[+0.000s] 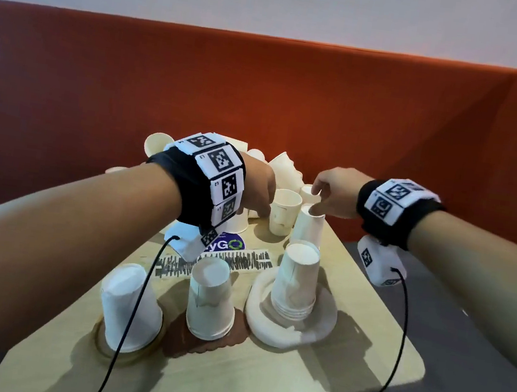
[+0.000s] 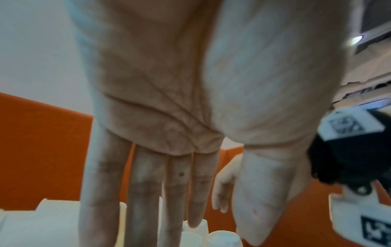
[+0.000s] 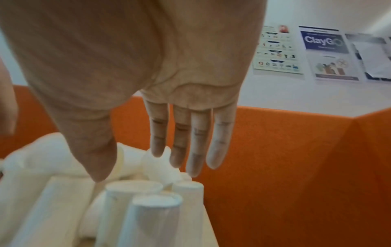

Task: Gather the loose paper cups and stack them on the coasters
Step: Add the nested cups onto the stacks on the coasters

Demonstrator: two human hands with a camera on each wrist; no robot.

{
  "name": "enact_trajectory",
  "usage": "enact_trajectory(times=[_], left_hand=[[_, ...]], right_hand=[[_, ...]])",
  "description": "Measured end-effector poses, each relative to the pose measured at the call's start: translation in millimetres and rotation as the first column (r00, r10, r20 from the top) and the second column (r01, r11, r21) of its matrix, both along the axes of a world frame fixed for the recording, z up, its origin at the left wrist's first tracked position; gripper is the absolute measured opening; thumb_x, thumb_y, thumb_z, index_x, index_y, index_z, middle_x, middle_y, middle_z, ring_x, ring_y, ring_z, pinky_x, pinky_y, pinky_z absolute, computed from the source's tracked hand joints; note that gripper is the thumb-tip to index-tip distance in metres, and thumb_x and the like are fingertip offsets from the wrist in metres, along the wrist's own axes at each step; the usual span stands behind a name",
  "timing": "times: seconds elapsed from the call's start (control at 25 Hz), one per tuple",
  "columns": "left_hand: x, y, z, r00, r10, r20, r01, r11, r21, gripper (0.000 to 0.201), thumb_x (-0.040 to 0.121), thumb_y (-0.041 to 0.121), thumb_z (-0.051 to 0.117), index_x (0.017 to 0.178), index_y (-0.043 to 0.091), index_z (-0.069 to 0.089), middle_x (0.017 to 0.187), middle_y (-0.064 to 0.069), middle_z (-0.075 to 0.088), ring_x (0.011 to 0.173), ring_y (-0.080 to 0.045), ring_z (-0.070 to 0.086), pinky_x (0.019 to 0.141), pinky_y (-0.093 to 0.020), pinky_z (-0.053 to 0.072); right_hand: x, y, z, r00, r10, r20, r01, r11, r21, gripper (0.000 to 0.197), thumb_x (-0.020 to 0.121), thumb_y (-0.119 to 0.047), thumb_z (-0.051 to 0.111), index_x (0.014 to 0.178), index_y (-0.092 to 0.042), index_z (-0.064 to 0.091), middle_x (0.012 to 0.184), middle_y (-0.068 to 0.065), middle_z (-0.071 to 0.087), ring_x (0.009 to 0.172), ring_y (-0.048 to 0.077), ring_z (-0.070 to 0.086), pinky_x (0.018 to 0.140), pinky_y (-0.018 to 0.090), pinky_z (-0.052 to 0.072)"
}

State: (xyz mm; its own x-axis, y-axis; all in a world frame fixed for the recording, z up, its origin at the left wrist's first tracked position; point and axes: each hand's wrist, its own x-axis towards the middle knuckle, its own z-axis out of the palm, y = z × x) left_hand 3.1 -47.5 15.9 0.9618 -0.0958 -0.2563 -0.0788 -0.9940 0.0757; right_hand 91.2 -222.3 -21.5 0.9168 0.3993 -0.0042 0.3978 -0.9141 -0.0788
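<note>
Three coasters line the near table: a tan one (image 1: 99,342), a brown one (image 1: 179,340) and a white one (image 1: 316,322). Each bears white paper cups turned upside down: (image 1: 128,303), (image 1: 210,301), and a taller stack (image 1: 296,283). Loose cups (image 1: 284,166) lie heaped at the far end, with one upright cup (image 1: 284,212) in front. My left hand (image 1: 260,209) reaches down among them with straight fingers (image 2: 148,200), holding nothing. My right hand (image 1: 315,200) hovers over an inverted cup (image 1: 306,231), its fingers (image 3: 198,150) straight and its thumb at the cup's top.
A blue ClayGo sticker (image 1: 227,244) and a scribbled paper strip (image 1: 242,261) lie mid-table. An orange padded bench back (image 1: 263,97) stands right behind the cup heap. The table's right edge drops to a grey seat (image 1: 464,321). Black cables (image 1: 139,295) hang from both wrists across the table.
</note>
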Motion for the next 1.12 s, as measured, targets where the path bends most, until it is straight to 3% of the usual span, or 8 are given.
enact_trajectory(times=[0.12, 0.28, 0.4, 0.6, 0.76, 0.88, 0.96, 1.12], left_hand=[[2.5, 4.7, -3.3, 0.999, 0.018, 0.051, -0.020, 1.000, 0.022, 0.039, 0.092, 0.035, 0.064, 0.126, 0.016, 0.066, 0.076, 0.006, 0.064, 0.087, -0.016, 0.064, 0.076, -0.027, 0.048], [8.7, 16.6, -10.5, 0.997, 0.040, 0.062, -0.038, 0.999, -0.028, 0.039, 0.089, 0.036, 0.066, 0.122, 0.016, 0.068, 0.096, 0.000, 0.076, 0.095, -0.016, 0.071, 0.082, -0.029, 0.053], [15.3, 24.9, -18.5, 0.998, 0.040, 0.044, -0.038, 0.998, -0.050, 0.045, 0.087, 0.044, 0.067, 0.125, 0.021, 0.064, 0.102, 0.003, 0.076, 0.095, -0.013, 0.071, 0.086, -0.030, 0.054], [26.3, 33.6, -32.3, 0.994, 0.018, 0.108, -0.004, 0.992, -0.128, 0.078, 0.072, 0.066, 0.073, 0.136, 0.026, 0.052, 0.121, 0.006, 0.067, 0.109, -0.017, 0.062, 0.099, -0.038, 0.049], [24.0, 48.6, -32.4, 0.982, 0.074, 0.177, 0.006, 0.912, -0.411, 0.050, 0.067, 0.051, 0.084, 0.109, 0.032, 0.066, 0.101, 0.012, 0.072, 0.097, -0.011, 0.068, 0.088, -0.031, 0.054], [22.5, 66.8, -28.8, 0.967, 0.160, 0.198, -0.077, 0.925, -0.372, 0.056, 0.053, 0.054, 0.088, 0.099, 0.028, 0.070, 0.089, 0.011, 0.074, 0.081, -0.009, 0.069, 0.074, -0.030, 0.058], [20.0, 77.9, -27.2, 0.965, 0.189, 0.180, -0.116, 0.929, -0.352, 0.053, 0.052, 0.053, 0.089, 0.093, 0.026, 0.070, 0.080, 0.010, 0.073, 0.072, -0.010, 0.068, 0.064, -0.026, 0.054], [15.4, 92.4, -26.5, 0.954, 0.242, 0.178, -0.161, 0.912, -0.378, 0.050, 0.053, 0.053, 0.089, 0.091, 0.027, 0.068, 0.086, 0.011, 0.072, 0.078, -0.010, 0.067, 0.067, -0.026, 0.052]], right_hand=[[23.1, 11.5, -29.1, 0.998, -0.066, -0.024, 0.062, 0.989, -0.134, 0.056, 0.081, -0.050, 0.073, 0.124, -0.016, 0.061, 0.115, 0.004, 0.068, 0.099, 0.025, 0.065, 0.079, 0.034, 0.054], [30.6, 8.2, -44.1, 0.992, -0.106, -0.070, 0.097, 0.987, -0.126, 0.050, 0.074, -0.050, 0.079, 0.113, -0.018, 0.069, 0.098, 0.002, 0.070, 0.085, 0.023, 0.067, 0.060, 0.027, 0.047], [21.5, 4.1, -16.4, 0.994, -0.089, -0.068, 0.083, 0.993, -0.082, 0.048, 0.068, -0.054, 0.083, 0.100, -0.021, 0.069, 0.089, -0.001, 0.071, 0.078, 0.018, 0.069, 0.063, 0.029, 0.055], [-10.7, 24.5, 53.0, 0.990, 0.123, -0.076, -0.105, 0.972, 0.209, 0.047, 0.064, -0.056, 0.085, 0.097, -0.027, 0.068, 0.082, -0.006, 0.075, 0.068, 0.009, 0.073, 0.076, 0.036, 0.061], [-25.7, 60.4, 67.1, 0.968, 0.246, -0.045, -0.225, 0.935, 0.275, 0.046, 0.066, -0.051, 0.085, 0.101, -0.027, 0.068, 0.080, -0.007, 0.076, 0.068, 0.008, 0.072, 0.073, 0.034, 0.059], [-21.0, 64.2, 61.6, 0.936, 0.317, -0.153, -0.256, 0.911, 0.324, 0.061, 0.062, -0.056, 0.087, 0.113, -0.030, 0.065, 0.094, -0.005, 0.076, 0.081, 0.012, 0.073, 0.076, 0.035, 0.059], [-9.9, 58.5, 51.9, 0.907, 0.335, -0.255, -0.233, 0.904, 0.359, 0.065, 0.065, -0.046, 0.089, 0.122, -0.029, 0.062, 0.099, -0.005, 0.075, 0.087, 0.012, 0.072, 0.075, 0.033, 0.059], [29.6, 44.2, 2.6, 0.965, 0.147, -0.218, -0.139, 0.989, 0.051, 0.054, 0.078, -0.046, 0.081, 0.127, -0.035, 0.060, 0.070, -0.013, 0.075, 0.065, 0.001, 0.071, 0.072, 0.029, 0.057]])
